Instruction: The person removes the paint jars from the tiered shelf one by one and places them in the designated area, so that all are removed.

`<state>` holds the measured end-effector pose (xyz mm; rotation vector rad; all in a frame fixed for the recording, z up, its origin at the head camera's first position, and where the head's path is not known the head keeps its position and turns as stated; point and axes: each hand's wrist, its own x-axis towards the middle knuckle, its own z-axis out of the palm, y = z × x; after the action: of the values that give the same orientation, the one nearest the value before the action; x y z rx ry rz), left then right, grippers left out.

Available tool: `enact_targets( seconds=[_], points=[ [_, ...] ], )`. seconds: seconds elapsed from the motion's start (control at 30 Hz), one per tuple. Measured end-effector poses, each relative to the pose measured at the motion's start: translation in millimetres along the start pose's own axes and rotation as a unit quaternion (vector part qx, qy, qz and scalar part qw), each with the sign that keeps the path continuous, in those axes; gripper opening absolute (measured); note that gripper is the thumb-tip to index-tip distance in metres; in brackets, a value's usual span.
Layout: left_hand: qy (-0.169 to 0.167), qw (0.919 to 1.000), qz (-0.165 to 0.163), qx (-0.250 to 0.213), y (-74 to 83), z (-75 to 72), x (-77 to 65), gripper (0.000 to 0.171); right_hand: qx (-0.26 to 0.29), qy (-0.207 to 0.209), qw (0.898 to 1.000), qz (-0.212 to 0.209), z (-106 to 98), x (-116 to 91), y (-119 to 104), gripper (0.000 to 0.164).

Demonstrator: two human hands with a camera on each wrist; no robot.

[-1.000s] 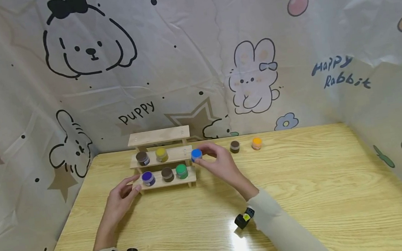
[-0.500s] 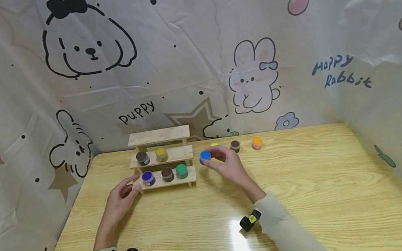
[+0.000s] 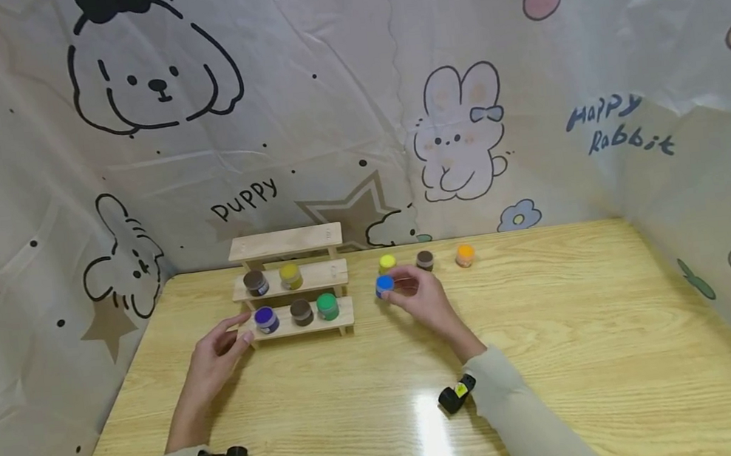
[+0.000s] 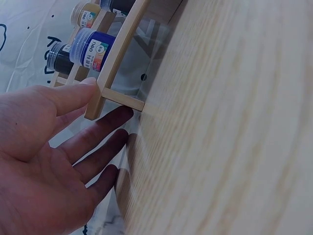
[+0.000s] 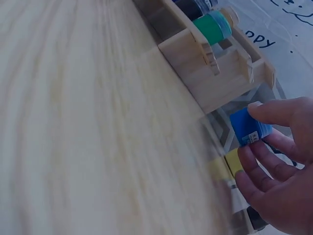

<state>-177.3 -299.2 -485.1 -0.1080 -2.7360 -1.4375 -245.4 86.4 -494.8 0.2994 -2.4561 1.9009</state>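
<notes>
Right hand (image 3: pixel 423 298) pinches small blue plastic paint jar (image 3: pixel 384 285) right of three-tier pale-wood rack (image 3: pixel 285 241), left hand (image 3: pixel 214 360) pinches rack's lower-left end; sloppy clearance behind could tip the round yellow-lidded jar (image 3: pixel 387 262).

Head view looked forward and down from above, farther back, taking in shelf (image 3: pixel 284 242), left hand (image 3: pixel 215 359) and right hand (image 3: pixel 423 300); left wrist view sat close, tilted, facing shelf's left end; right wrist view, equally near, faced its right end; head and right wrist views shared blue jar (image 3: pixel 384 285).
</notes>
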Motion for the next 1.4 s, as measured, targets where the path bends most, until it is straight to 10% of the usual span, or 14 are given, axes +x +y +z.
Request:
enact_targets(
  seconds=[1.4],
  points=[
    [-0.002, 1.0000, 0.001, 0.004, 2.0, 0.2, 0.1, 0.046, -0.067, -0.023, 0.997, 0.019, -17, 3, 4, 0.038]
  ],
)
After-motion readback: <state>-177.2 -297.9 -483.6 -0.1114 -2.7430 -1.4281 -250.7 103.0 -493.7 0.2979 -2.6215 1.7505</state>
